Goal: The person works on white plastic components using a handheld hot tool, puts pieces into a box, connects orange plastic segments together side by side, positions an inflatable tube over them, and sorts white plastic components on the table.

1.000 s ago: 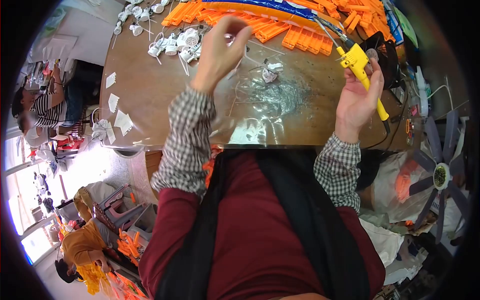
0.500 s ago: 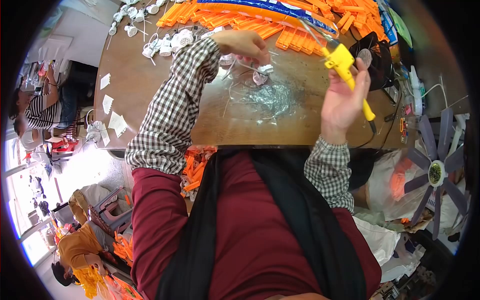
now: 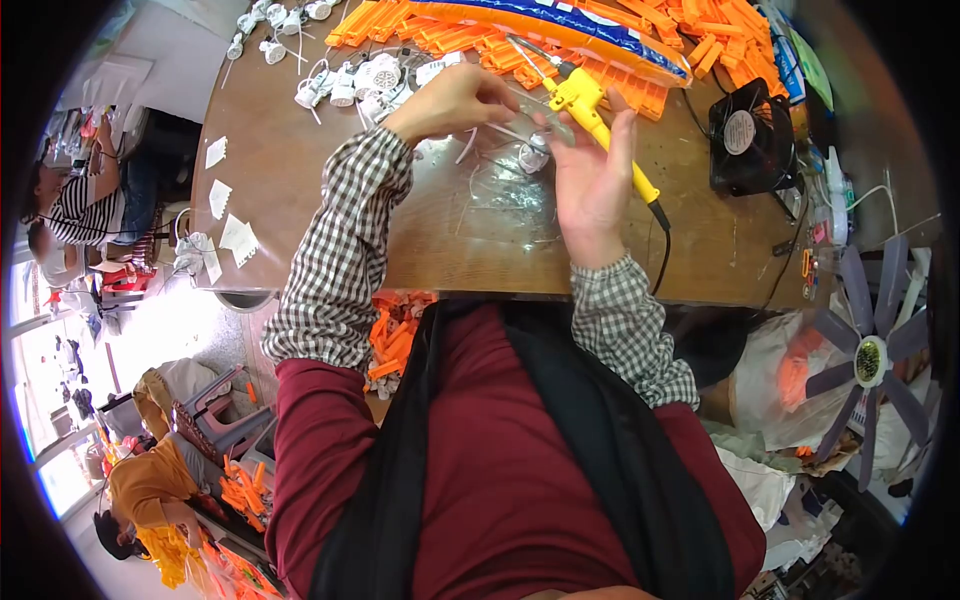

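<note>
My right hand [image 3: 597, 185], palm up, holds a yellow soldering gun [image 3: 598, 122] between thumb and fingers. Its metal tip points up and to the left, and a black cord trails from its lower end. My left hand [image 3: 458, 104] is pinched on a thin white wire [image 3: 512, 132], near the right fingertips. At the wire's end, just below the fingers, hangs or lies a small round white part [image 3: 533, 155]; whether it touches the table cannot be made out. Beneath is a shiny, clear film patch [image 3: 515, 205] on the brown table [image 3: 450, 255].
Several white corded parts [image 3: 380, 75] lie beyond my left hand. Orange plastic strips [image 3: 640, 98] and a blue-and-orange bag [image 3: 560, 28] fill the back. A black fan [image 3: 745, 140] stands right. Paper scraps [image 3: 238, 238] lie left. Other people sit at left.
My right hand has moved left with the soldering gun, coming close to my left hand. The left hand has shifted slightly left, and the small white part has turned and moved a little.
</note>
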The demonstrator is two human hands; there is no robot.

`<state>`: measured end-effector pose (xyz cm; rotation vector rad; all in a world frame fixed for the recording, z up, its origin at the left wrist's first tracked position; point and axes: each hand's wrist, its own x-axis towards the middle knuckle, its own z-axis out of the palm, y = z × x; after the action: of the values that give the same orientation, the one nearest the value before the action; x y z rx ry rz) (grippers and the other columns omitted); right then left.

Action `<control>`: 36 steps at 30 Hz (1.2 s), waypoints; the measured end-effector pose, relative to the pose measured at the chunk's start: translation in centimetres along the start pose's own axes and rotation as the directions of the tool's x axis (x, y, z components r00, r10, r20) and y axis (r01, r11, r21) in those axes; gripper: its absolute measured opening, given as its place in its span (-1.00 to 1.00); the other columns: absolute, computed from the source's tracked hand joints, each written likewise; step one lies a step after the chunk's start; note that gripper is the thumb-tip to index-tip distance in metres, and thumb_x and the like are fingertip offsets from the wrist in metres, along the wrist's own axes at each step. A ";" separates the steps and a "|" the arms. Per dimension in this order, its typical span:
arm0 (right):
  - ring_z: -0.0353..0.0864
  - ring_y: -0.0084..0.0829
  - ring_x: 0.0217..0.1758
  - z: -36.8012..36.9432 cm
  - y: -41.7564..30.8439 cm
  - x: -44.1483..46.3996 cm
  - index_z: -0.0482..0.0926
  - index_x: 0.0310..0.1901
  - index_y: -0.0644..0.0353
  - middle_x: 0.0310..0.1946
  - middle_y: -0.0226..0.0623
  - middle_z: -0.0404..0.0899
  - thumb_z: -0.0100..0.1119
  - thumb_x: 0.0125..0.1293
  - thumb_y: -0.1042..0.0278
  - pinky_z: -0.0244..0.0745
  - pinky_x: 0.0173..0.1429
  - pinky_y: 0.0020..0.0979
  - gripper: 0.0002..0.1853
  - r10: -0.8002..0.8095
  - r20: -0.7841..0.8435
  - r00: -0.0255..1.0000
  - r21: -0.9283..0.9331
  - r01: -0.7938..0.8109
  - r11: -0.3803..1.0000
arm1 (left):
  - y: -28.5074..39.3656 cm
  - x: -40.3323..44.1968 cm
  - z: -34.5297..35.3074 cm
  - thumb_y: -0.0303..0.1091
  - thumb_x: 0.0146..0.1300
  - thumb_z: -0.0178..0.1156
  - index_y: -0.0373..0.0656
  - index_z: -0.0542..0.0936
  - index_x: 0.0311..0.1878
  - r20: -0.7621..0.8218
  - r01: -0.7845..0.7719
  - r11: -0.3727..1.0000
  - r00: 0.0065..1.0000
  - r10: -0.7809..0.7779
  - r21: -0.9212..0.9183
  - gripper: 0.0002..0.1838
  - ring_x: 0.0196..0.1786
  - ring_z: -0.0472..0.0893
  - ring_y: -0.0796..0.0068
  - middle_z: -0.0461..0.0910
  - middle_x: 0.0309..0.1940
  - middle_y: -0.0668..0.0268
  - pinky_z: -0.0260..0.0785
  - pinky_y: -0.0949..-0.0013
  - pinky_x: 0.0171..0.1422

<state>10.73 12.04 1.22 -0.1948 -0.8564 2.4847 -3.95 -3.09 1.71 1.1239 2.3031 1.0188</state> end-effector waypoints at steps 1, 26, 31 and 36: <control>0.59 -0.35 0.01 -0.1 0.1 0.2 0.36 0.31 0.10 0.11 -0.24 0.53 -0.06 0.59 -0.06 0.45 0.34 0.21 -0.52 -0.009 0.021 1.000 -0.012 0.010 1.000 | 1.6 -0.8 -0.7 -0.33 0.27 0.38 -0.26 0.71 -0.02 -0.022 0.083 0.995 0.996 -0.084 -0.050 -0.73 -0.27 0.61 0.69 0.71 -0.32 0.35 0.44 0.56 -0.19; 0.53 -0.34 -0.05 0.0 -0.7 0.2 0.36 0.25 0.18 0.07 -0.22 0.50 -0.12 0.62 -0.01 0.54 0.25 0.08 -0.56 0.067 0.002 0.998 0.031 -0.067 0.997 | 2.8 -5.1 -1.4 -0.54 0.39 0.09 -0.25 0.66 0.17 0.069 -0.027 0.668 0.991 0.117 -0.744 -0.66 0.01 0.74 0.41 0.69 0.11 0.15 0.50 0.54 -0.13; 0.60 -0.36 -0.03 -0.2 -0.6 0.2 0.41 0.27 0.12 0.00 -0.21 0.59 -0.05 0.58 -0.06 0.44 0.35 0.22 -0.53 0.071 0.020 0.997 0.032 -0.071 0.997 | 3.1 -5.0 -2.0 -0.57 0.37 0.13 -0.21 0.64 0.22 0.132 0.049 0.838 0.991 0.027 -0.543 -0.62 -0.08 0.75 0.54 0.68 0.15 0.23 0.51 0.57 -0.14; 0.60 -0.35 -0.03 -0.3 -0.6 0.4 0.42 0.26 0.13 -0.01 -0.19 0.59 -0.05 0.58 -0.05 0.43 0.36 0.24 -0.54 0.074 0.022 0.997 0.029 -0.075 0.997 | 2.7 -4.5 -0.8 -0.65 0.32 0.17 -0.21 0.68 0.18 0.140 0.019 0.888 0.989 0.052 -0.459 -0.62 0.01 0.72 0.55 0.71 0.12 0.28 0.54 0.54 -0.07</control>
<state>10.77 12.83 1.33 -0.1933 -0.8341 2.5714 -0.33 -5.88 4.38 0.9814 1.8015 1.3468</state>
